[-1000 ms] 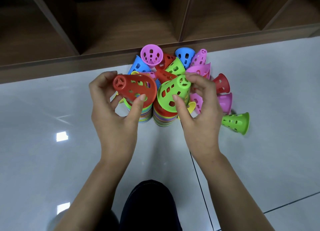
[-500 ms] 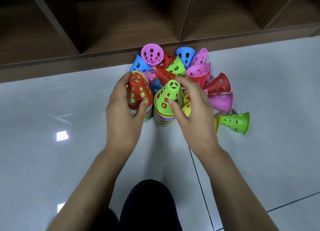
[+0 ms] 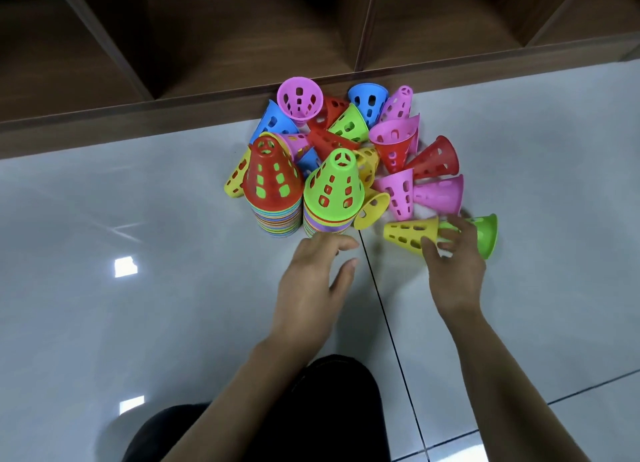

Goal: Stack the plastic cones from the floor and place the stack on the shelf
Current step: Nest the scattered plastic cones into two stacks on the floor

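- Standing upright and close side by side on the glossy grey tiled floor (image 3: 121,323) are two stacks of perforated plastic cones. The left stack (image 3: 273,215) is capped by a red cone, and the right stack (image 3: 325,224) by a green one.
- Behind them and to their right, a loose heap of perforated plastic cones (image 3: 391,139) in pink, red, blue, green and yellow lies tumbled. Its far edge reaches the front board of the dark wooden shelf (image 3: 173,115).
- At the heap's near edge a yellow perforated plastic cone (image 3: 408,234) lies on its side, wide rim pointing left. A lime-green perforated plastic cone (image 3: 486,234) lies in line with it, wide rim pointing right, so their narrow ends meet.
- The right hand (image 3: 453,271) has its grip clamped where the two meet, fingers curled over the lime-green cone's narrow end and thumb against the yellow cone's tip.
- The left hand (image 3: 311,281) hovers just in front of the right stack's base, grip apart, fingers relaxed and holding nothing.
- The shelf spans the top of the view, its low compartments split by slanting dividers.
- The floor stretches broadly to the left and right of the cones and toward the person. A dark grout line (image 3: 388,323) runs from the stacks down between the forearms.
- A dark-trousered knee (image 3: 311,409) sits at the bottom edge.
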